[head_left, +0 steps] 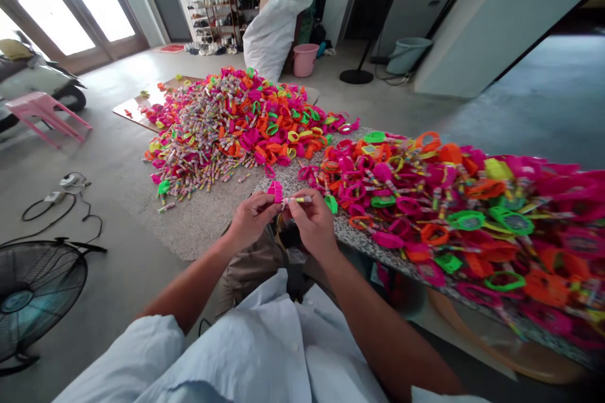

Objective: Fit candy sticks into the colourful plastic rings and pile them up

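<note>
Close in front of my body, my left hand [253,220] is closed on a small pink toy watch [275,189]. My right hand [312,223] pinches a thin candy tube [302,199] with a patterned wrapper, its end meeting the watch between my fingertips. Whether the two are joined, I cannot tell. To the right, a heap of bright toy watches [435,233], many with tubes on them, covers the speckled stone table [352,236]. Ahead and left lies a bigger pile of loose candy tubes [203,132] mixed with pink, orange, green and yellow watches [274,126].
A black floor fan [40,296] and cables [70,195] are on the floor at left, below a pink stool [47,110] and a scooter [38,79]. Farther back stand a white sack [269,34], a pink bucket [305,61], a grey bucket [407,55] and a shoe rack [215,6].
</note>
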`<state>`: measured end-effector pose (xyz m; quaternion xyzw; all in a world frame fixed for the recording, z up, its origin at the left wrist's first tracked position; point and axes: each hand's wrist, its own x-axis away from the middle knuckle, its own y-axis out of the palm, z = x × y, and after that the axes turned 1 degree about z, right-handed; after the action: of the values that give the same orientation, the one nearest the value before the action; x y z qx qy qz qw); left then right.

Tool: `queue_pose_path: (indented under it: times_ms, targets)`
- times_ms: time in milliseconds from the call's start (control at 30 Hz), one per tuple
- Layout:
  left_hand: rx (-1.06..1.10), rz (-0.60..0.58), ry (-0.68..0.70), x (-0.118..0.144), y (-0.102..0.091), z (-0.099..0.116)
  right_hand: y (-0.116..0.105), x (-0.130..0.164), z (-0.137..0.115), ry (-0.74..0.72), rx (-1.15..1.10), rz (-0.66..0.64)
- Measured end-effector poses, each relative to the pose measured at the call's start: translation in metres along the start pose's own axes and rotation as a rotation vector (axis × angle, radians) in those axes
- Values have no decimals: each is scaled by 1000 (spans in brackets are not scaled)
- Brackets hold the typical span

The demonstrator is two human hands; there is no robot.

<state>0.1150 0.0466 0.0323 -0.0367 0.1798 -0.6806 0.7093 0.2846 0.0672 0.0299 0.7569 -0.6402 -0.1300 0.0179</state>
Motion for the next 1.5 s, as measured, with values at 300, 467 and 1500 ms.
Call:
queue_pose_path:
  times_ms: [300,467,1500]
  targets:
    - [-111,10,79,4,4,14,-13,12,13,-148,224,13]
    - [-182,-16,54,6,5,7,-13,14,15,-167,233,22]
    - [-988,-85,181,7,17,-8,-12,10,24,-278,248,53]
